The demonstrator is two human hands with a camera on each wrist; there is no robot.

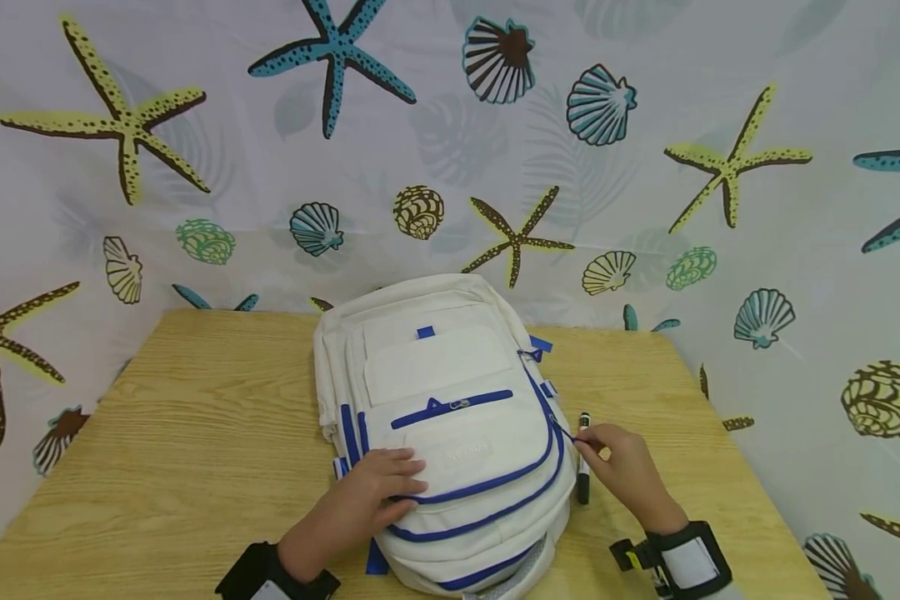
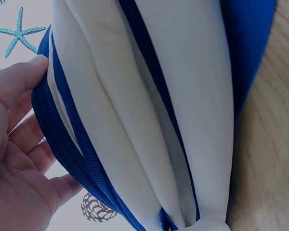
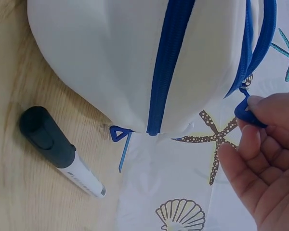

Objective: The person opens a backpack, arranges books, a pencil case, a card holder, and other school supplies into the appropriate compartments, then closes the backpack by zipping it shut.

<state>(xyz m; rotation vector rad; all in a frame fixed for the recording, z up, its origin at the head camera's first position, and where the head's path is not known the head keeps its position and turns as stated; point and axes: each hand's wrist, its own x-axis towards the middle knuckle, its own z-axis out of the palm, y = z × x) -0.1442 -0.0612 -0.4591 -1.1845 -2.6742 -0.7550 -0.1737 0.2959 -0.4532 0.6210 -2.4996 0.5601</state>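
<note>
A white backpack [image 1: 450, 358] with blue zippers lies on the table, its front facing up. My left hand [image 1: 381, 487] rests on the lower left of its front pocket, fingers spread. In the left wrist view, that hand [image 2: 26, 149] touches the blue-edged rim of the pocket, whose zipper is parted on this side. At the bag's right side my right hand [image 1: 626, 462] pinches a zipper pull. Seen from the right wrist, the blue triangular zipper pull [image 3: 248, 114] sits between thumb and finger of the right hand [image 3: 265, 163].
A black-and-white marker [image 1: 583, 467] lies on the wooden table [image 1: 217, 433], close to the bag's right side. Behind and beside the table hangs a white cloth [image 1: 390, 150] printed with starfish and shells. A second zipper pull [image 3: 119, 134] hangs from the bag's side.
</note>
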